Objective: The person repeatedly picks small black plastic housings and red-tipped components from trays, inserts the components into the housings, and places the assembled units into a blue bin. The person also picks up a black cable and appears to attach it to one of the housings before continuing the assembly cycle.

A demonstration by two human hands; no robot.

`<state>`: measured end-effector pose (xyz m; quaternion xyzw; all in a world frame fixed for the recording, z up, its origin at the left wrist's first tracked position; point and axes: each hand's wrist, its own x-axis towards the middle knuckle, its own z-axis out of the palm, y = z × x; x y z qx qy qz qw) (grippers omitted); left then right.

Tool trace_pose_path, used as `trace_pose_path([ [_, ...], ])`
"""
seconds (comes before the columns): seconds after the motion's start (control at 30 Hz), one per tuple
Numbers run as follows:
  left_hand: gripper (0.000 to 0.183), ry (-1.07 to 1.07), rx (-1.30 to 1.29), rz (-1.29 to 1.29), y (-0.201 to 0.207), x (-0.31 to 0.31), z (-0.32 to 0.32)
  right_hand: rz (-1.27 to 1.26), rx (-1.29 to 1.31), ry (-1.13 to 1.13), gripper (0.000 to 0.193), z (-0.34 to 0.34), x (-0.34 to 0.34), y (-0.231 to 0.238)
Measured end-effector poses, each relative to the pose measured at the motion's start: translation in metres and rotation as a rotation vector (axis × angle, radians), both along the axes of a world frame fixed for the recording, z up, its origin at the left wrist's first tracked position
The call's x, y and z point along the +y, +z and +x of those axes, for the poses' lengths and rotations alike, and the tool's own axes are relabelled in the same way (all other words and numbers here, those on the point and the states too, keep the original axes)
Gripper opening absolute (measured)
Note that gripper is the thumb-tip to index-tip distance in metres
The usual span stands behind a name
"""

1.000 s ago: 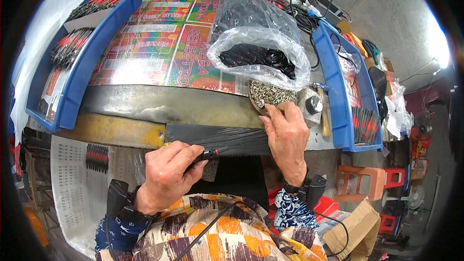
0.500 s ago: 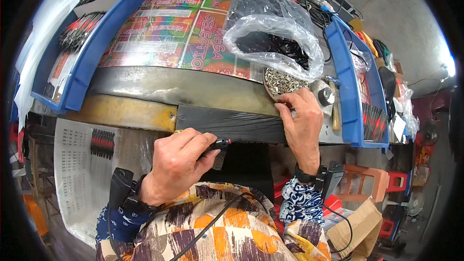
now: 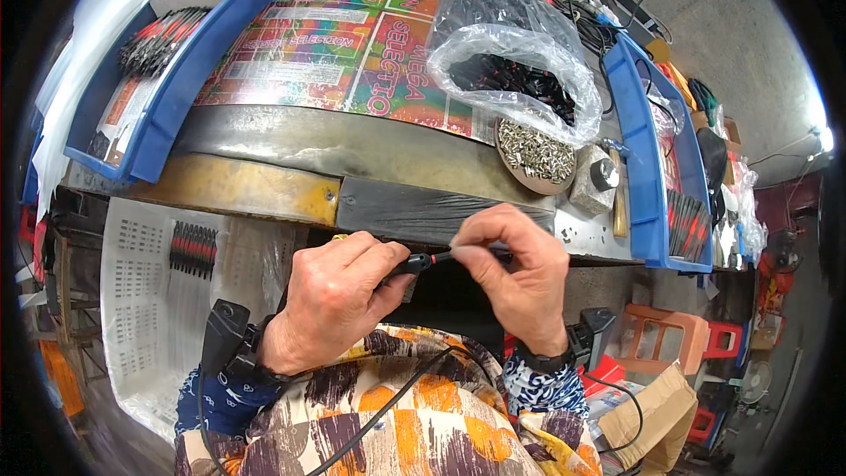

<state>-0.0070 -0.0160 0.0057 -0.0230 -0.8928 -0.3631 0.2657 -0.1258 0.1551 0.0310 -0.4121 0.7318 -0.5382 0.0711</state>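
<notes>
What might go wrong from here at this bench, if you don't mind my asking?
The left hand holds a dark stick in front of the bench, so it might fall if the grip slips. The plastic bag gapes beside the dish of metal bits; its black pieces could spill in.

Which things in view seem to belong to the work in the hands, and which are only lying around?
Likely in the work:
- black-and-red piece in the left hand, right hand at its tip
- small metal pieces
- plastic bag of black parts
- left blue tray
- right blue tray

Apparently just lying about:
- orange stool
- fan
- cardboard
</notes>
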Motion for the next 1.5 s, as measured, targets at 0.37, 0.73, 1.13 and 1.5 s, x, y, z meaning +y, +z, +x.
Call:
trace_pose_path([
  [0.37, 0.032, -0.01, 0.034, -0.092, 0.0, 0.002, 0.003, -0.034, -0.066, 0.115, 0.012, 0.007, -0.009, -0.011],
  [0.73, 0.032, -0.011, 0.036, -0.135, -0.001, 0.003, 0.002, -0.012, -0.059, 0.087, 0.01, 0.009, -0.009, -0.013],
  [1.13, 0.034, -0.006, 0.056, -0.133, -0.003, 0.003, 0.0, -0.029, 0.359, 0.036, 0.018, 0.014, -0.013, -0.016],
  [1.5, 0.035, 0.014, 0.104, -0.19, -0.003, 0.002, -0.002, 0.013, -0.002, 0.013, 0.017, 0.012, -0.01, -0.016],
])
